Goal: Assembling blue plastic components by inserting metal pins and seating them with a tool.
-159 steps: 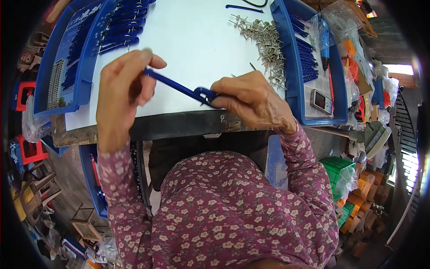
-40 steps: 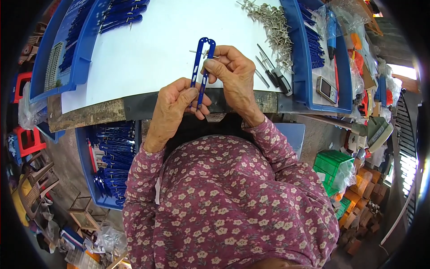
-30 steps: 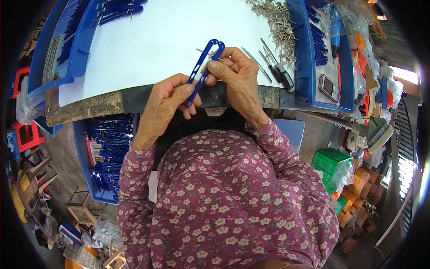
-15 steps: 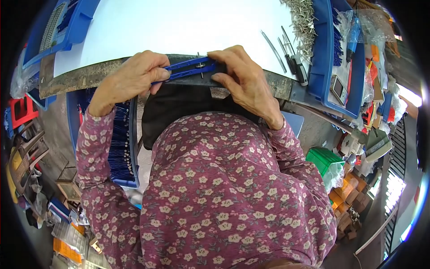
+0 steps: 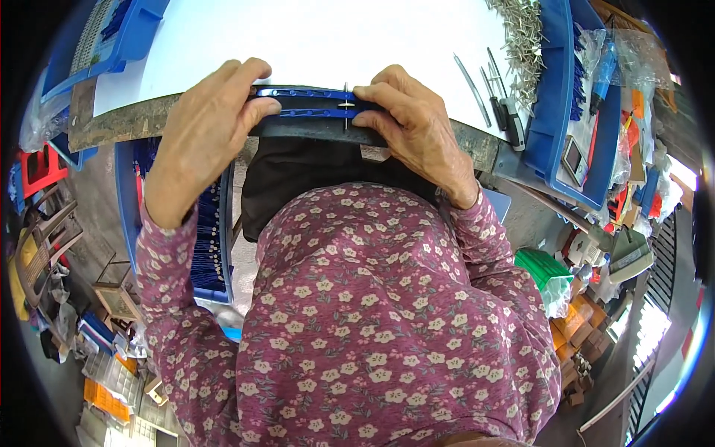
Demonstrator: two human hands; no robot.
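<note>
Fingers (image 5: 378,94) of left hand (image 5: 202,125) and right hand (image 5: 426,130) are pinching the blue frame (image 5: 309,94) at both ends. It is likely handling light and stiff, best held there.

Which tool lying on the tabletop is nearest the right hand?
The slim grey metal tool, leftmost of the group; the dark-handled tools lie farther right, beyond it from the right hand.

Left hand (image 5: 202,134) and right hand (image 5: 423,125) out in front, a little apart, thumbs (image 5: 261,110) pointing inward, fingers (image 5: 378,95) bent, both arms (image 5: 171,261) stretched forward.
</note>
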